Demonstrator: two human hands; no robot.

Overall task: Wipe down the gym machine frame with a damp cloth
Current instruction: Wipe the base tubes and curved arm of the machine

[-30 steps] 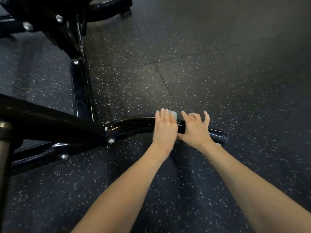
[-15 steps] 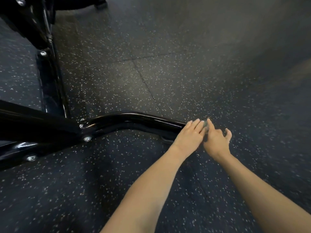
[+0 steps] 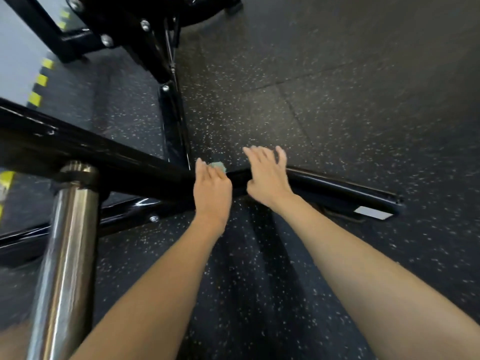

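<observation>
Two round metal parts fill the 8 o'clock side: a smooth chrome post (image 3: 65,242) streaked with reflections, and a thick, glossy black bar (image 3: 117,157) crossing above it. Near the centre, the left hand (image 3: 211,189) lies over the frame, its fingers (image 3: 205,172) curled down on a small, fuzzy, pale teal cloth (image 3: 218,166). A tuft of it peeks out past the fingertips at the hand's 12 o'clock. Just beside it, at 3 o'clock, the right hand (image 3: 267,178) rests on the low frame tube (image 3: 337,187), fingers spread and loosely bent, grasping nothing. This shiny black tube's long axis runs from the hands toward 4 o'clock, ending at a white label (image 3: 374,213). It lies on the speckled black rubber floor (image 3: 337,113).
</observation>
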